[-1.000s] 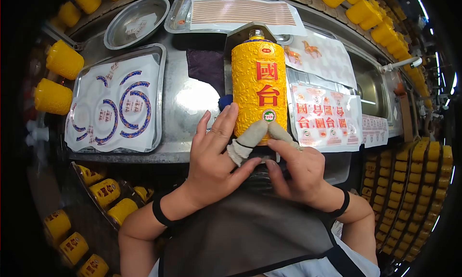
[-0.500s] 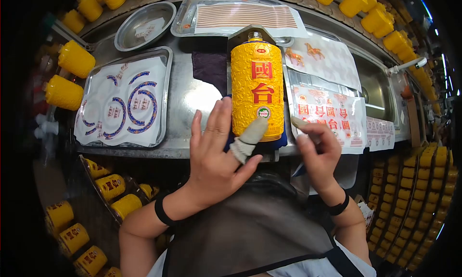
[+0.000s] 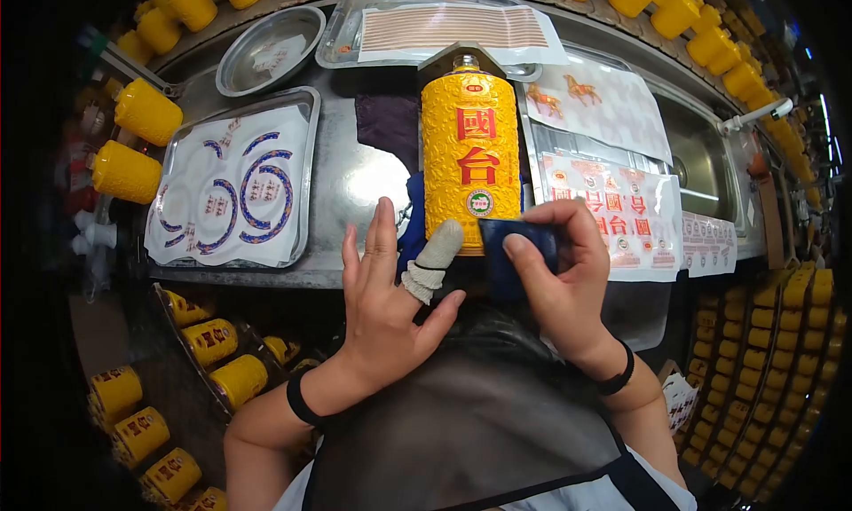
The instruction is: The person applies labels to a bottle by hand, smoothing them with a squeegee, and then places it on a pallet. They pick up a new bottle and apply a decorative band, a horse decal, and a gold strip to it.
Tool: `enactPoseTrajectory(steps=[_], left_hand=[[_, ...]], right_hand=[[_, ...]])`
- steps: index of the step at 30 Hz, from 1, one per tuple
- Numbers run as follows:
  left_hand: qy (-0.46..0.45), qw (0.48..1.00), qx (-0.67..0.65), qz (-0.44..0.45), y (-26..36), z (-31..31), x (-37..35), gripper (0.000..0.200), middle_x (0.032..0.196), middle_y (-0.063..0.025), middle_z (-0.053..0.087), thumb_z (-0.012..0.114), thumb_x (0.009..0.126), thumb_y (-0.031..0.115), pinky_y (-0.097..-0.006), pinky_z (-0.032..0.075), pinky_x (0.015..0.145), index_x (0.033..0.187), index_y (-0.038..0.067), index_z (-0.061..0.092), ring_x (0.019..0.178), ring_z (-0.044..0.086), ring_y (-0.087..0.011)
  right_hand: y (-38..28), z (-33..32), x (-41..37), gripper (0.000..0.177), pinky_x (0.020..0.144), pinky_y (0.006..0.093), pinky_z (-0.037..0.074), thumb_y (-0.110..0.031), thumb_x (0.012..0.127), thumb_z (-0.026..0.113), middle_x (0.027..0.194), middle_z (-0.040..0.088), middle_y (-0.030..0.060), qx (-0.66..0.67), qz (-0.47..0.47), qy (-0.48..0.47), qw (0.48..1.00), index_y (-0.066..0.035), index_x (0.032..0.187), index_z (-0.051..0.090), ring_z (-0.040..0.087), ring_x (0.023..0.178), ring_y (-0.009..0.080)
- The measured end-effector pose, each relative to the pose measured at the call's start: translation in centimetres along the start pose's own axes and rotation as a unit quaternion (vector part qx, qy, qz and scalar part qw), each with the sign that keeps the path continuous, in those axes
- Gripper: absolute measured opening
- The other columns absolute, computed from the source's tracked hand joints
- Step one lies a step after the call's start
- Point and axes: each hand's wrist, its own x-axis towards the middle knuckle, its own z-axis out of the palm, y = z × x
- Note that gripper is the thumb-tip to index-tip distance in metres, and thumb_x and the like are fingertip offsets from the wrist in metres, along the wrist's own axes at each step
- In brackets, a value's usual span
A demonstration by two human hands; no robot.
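A yellow embossed bottle [image 3: 470,152] with red characters and a small round green-and-white emblem lies on its back, neck pointing away from me. My left hand [image 3: 386,307] is spread open at its lower left, with a grey cloth finger cover [image 3: 440,247] on the index finger, the tip overlapping the bottle's base edge. Pinched between thumb and fingers of my right hand [image 3: 572,285] is a dark blue flat rectangular pad [image 3: 506,276], right at the bottle's lower right corner. Blue cloth [image 3: 412,236] shows beneath the bottle.
Left is a metal tray [image 3: 311,156] with blue-patterned decal sheets; behind it stands a round metal bowl [image 3: 232,78]. On the right lie a red-character decal sheet [image 3: 652,196] and a horse decal sheet [image 3: 612,112], beside a sink [image 3: 701,143]. Yellow bottles [image 3: 238,380] fill racks around.
My right hand now holds the dark blue pad and has come in to the bottle's lower right. My left hand has drawn back toward me, off the emblem area.
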Motion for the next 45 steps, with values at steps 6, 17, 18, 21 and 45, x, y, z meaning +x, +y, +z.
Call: enactPoseTrajectory(steps=[6, 17, 18, 21, 45], left_hand=[[0.001, 1.000, -0.010, 0.008, -0.1, -0.6, 1.0, 0.064, 0.152, -0.0347, 0.027, 0.077, 0.077, 0.032, -0.0622, 0.017, 0.112, 0.134, 0.010, 0.059, 0.142, 0.029, -0.0443], [0.004, 0.994, 0.061, 0.087, -0.7, -1.1, 4.8, 0.063, 0.154, -0.0321, 0.025, 0.075, 0.078, 0.044, -0.0642, 0.015, 0.111, 0.133, 0.015, 0.061, 0.139, 0.032, -0.0466], [0.002, 0.996, 0.040, 0.083, -0.7, -1.0, 4.6, 0.064, 0.154, -0.0319, 0.025, 0.075, 0.078, 0.043, -0.0645, 0.014, 0.111, 0.133, 0.014, 0.061, 0.140, 0.032, -0.0460], [0.011, 0.998, -0.032, 0.051, -0.9, -1.8, 4.0, 0.065, 0.153, -0.0304, 0.029, 0.077, 0.077, 0.032, -0.0619, 0.017, 0.111, 0.135, 0.011, 0.058, 0.140, 0.034, -0.0425], [-0.133, 0.757, -0.590, -0.246, -4.5, -0.6, 15.9, 0.029, 0.091, -0.0047, 0.071, 0.071, 0.088, 0.031, -0.0269, 0.050, 0.073, 0.098, 0.004, 0.070, 0.082, 0.066, -0.0119]], right_hand=[[0.5, -2.3, -0.2, 0.022, 0.067, 0.0193, 0.050, 0.003, 0.086, 0.067, 0.091, 0.059, 0.0026, 0.110, 0.116, 0.061, 0.985, -0.002, 0.103, 0.054, 0.059, 0.078, 0.0040], [-0.9, -1.7, 1.3, 0.019, 0.069, 0.0255, 0.047, -0.003, 0.083, 0.069, 0.085, 0.059, 0.0025, 0.051, 0.044, 0.023, 0.997, -0.001, 0.098, 0.058, 0.057, 0.079, 0.0080], [-1.4, -1.3, 1.6, 0.019, 0.069, 0.0268, 0.048, -0.004, 0.083, 0.070, 0.086, 0.060, 0.0037, 0.038, 0.018, 0.012, 0.999, -0.001, 0.098, 0.059, 0.058, 0.078, 0.0097], [-1.1, -0.7, 2.3, 0.018, 0.072, 0.0305, 0.049, -0.005, 0.081, 0.069, 0.085, 0.062, 0.0102, -0.036, -0.055, 0.019, 0.998, 0.000, 0.094, 0.059, 0.062, 0.078, 0.0182], [4.2, -1.0, -1.4, 0.054, 0.073, 0.0336, 0.047, -0.016, 0.065, 0.087, 0.095, 0.062, 0.0102, -0.245, -0.165, -0.045, 0.954, -0.001, 0.109, 0.060, 0.060, 0.082, 0.0240]])
